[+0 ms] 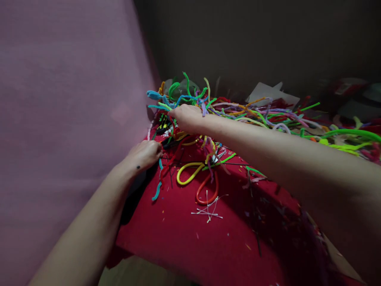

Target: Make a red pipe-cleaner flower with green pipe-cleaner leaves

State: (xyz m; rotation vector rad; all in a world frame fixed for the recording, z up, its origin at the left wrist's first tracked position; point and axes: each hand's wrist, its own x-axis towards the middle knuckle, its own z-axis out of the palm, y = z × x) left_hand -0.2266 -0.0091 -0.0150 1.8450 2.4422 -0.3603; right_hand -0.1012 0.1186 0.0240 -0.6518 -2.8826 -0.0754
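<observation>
My left hand rests at the left edge of a red cloth, fingers curled and pinched on thin dark wires beside a teal pipe cleaner. My right hand reaches across into a tangled heap of coloured pipe cleaners, fingers bent down and closed among them; what they grip is hidden. Just below my right forearm lie scissors with one yellow and one orange handle loop.
A pink wall or panel stands close on the left. White wire scraps and small bits lie on the cloth. White card leans behind the heap. Bright green pipe cleaners stretch to the right. The background is dark.
</observation>
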